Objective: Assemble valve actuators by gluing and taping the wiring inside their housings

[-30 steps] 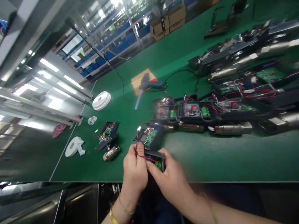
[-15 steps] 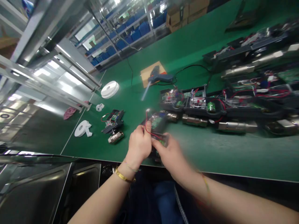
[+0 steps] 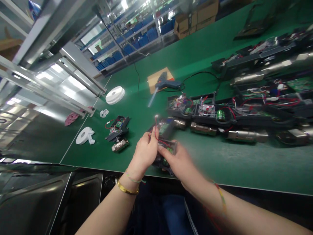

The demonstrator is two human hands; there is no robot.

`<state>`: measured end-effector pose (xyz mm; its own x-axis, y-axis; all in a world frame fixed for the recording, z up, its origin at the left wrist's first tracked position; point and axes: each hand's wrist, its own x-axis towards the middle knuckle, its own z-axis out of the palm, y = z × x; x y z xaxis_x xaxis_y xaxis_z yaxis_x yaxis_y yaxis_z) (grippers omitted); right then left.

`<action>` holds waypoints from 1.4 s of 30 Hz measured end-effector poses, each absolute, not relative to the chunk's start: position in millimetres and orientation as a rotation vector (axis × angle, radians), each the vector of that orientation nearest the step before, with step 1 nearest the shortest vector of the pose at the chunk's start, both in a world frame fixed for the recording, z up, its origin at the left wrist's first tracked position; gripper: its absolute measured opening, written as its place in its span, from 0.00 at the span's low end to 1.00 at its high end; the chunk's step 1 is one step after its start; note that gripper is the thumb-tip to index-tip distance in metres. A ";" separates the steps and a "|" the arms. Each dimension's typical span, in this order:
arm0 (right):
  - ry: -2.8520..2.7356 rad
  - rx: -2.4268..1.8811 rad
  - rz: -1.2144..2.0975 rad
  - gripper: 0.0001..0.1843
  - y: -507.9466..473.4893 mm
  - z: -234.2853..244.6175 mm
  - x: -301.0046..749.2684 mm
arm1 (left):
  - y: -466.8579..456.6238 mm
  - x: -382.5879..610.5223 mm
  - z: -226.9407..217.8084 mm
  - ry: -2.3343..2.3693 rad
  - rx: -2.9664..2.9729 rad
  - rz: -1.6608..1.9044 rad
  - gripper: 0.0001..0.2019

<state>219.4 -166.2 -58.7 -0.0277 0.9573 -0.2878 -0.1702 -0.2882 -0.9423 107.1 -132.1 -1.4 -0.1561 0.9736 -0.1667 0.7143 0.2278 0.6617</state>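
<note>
Near the front edge of the green table, a dark housing (image 3: 164,130) with a circuit board, red wires and a green cylindrical part is between my two hands. My left hand (image 3: 146,147) is closed on its left side, thumb pointing up beside a thin red wire (image 3: 156,121) that ends in a small white plug. From the right, my right hand (image 3: 178,160) grips the housing with the thumb laid across its open inside. Both hands hide much of the housing. Just beyond it lies a metal fitting (image 3: 180,124), partly covered.
A row of similar open housings (image 3: 207,112) with metal fittings fills the right. A glue gun (image 3: 168,81) rests on a cardboard piece at the back. On the left lie another opened unit (image 3: 118,130), a white roll (image 3: 114,95) and a tape roll (image 3: 84,135).
Both hands keep their hold on the housing. It has tipped slightly, and more of its lower end and green part shows below my fingers. The view has shifted a little.
</note>
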 end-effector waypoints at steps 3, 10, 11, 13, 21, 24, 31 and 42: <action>-0.937 -1.274 1.510 0.22 -165.6 -56.0 221.0 | -136.6 96.5 2.9 1.766 1.500 0.635 0.31; -0.956 -1.262 1.563 0.23 -162.5 -53.2 224.8 | -156.6 64.4 9.4 1.417 1.341 0.574 0.25; -0.968 -1.265 1.569 0.23 -162.2 -53.2 225.4 | -157.5 62.4 6.8 1.377 1.302 0.578 0.23; -1.000 -1.269 1.576 0.23 -161.6 -53.4 226.6 | -157.4 60.3 0.3 1.329 1.241 0.617 0.22; -1.069 -1.334 1.479 0.22 -160.5 -50.0 231.8 | -154.6 56.2 -6.3 1.257 1.187 0.643 0.36; -1.049 -1.342 1.504 0.23 -160.5 -48.2 233.0 | -154.0 53.6 -4.3 1.217 1.152 0.612 0.35; -1.079 -1.302 1.510 0.21 -160.1 -46.8 233.6 | -157.3 57.4 -9.0 1.210 1.080 0.667 0.26; -1.048 -1.308 1.554 0.23 -158.8 -44.9 233.9 | -161.7 55.6 -15.2 1.183 1.118 0.717 0.32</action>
